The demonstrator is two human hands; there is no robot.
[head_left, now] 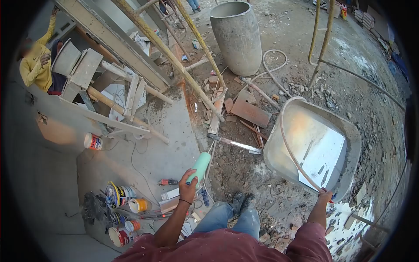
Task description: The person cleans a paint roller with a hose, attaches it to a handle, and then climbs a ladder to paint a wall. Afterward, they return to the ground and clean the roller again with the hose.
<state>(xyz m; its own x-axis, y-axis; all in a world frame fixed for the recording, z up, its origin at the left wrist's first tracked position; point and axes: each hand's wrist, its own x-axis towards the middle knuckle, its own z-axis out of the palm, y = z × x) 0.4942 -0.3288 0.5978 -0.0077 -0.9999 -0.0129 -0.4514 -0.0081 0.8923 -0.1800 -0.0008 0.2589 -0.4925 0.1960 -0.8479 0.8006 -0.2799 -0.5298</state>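
A light green cylinder point(201, 165), tilted, is in my left hand point(188, 187), whose fingers wrap round its lower end. On the right, my right hand point(325, 195) is closed on a pale hose point(287, 131) at the near rim of a large grey tub point(273, 161). Something small and red shows beside that hand. The hose arches over the tub's left side. Inside the tub lies a white sheet point(325, 153) with dark marks, partly under liquid or glare. My feet stand on the dirt between the two hands.
A tall concrete drum point(238, 43) stands ahead, with broken tiles point(251, 111) and rubble before it. Yellow scaffold poles point(174, 59) cross the upper left. Paint buckets point(120, 195) and a red tool point(168, 181) lie lower left. A person in yellow point(34, 65) is at the far left.
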